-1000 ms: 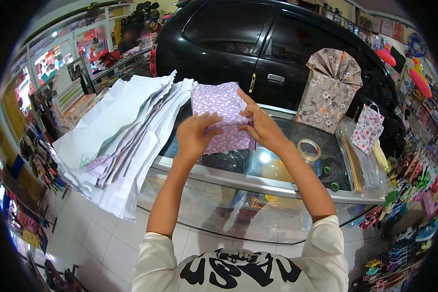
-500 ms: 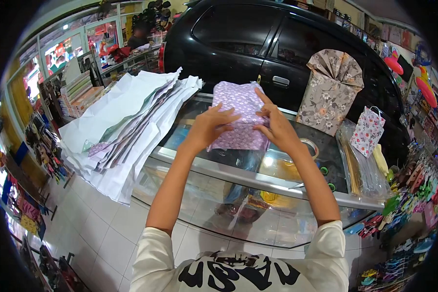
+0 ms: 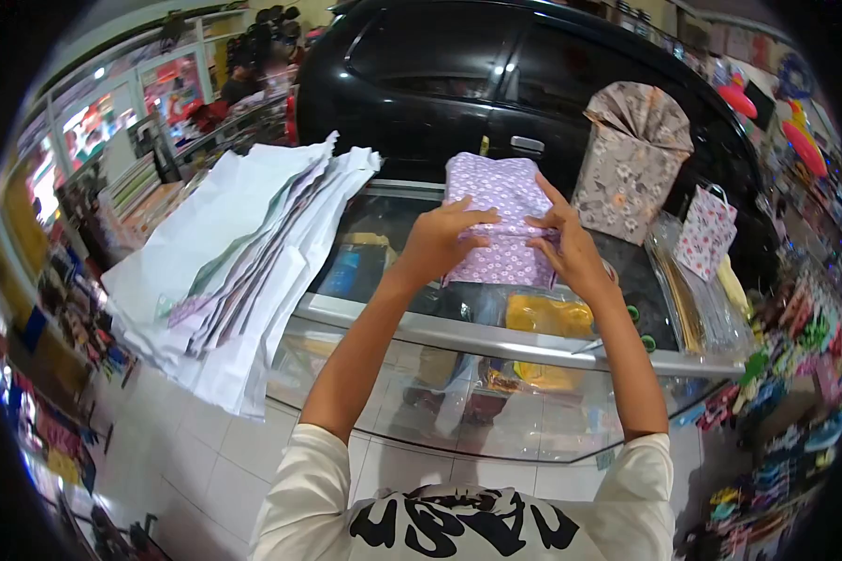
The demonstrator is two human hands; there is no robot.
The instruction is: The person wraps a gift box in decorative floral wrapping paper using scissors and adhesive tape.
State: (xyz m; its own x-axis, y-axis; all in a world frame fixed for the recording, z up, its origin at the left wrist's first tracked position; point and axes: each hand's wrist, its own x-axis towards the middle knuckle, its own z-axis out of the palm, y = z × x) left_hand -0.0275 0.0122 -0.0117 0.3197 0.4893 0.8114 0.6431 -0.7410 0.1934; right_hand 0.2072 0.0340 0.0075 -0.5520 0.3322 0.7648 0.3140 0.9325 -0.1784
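Observation:
A purple wrapped package (image 3: 500, 184) with a small white flower pattern lies on the glass counter in front of me. My left hand (image 3: 440, 245) grips its left side, thumb and fingers reaching over the top face. On the opposite side, my right hand (image 3: 573, 245) holds the right edge, index finger stretched along it. A crosswise fold or edge of paper runs between the two hands. Behind my right wrist a tape roll (image 3: 612, 273) is mostly hidden, with green rings (image 3: 634, 313) beside that forearm.
Large wrapping paper sheets (image 3: 225, 224) overhang the glass counter (image 3: 412, 329) at left. A grey floral gift bag (image 3: 631, 187), a small white floral bag (image 3: 706, 236) and plastic packets (image 3: 688, 304) stand or lie at right. A black car (image 3: 421, 65) is close behind.
The view has turned slightly, so the package and both hands appear further right. My hands keep their hold on the package, with little change in finger position.

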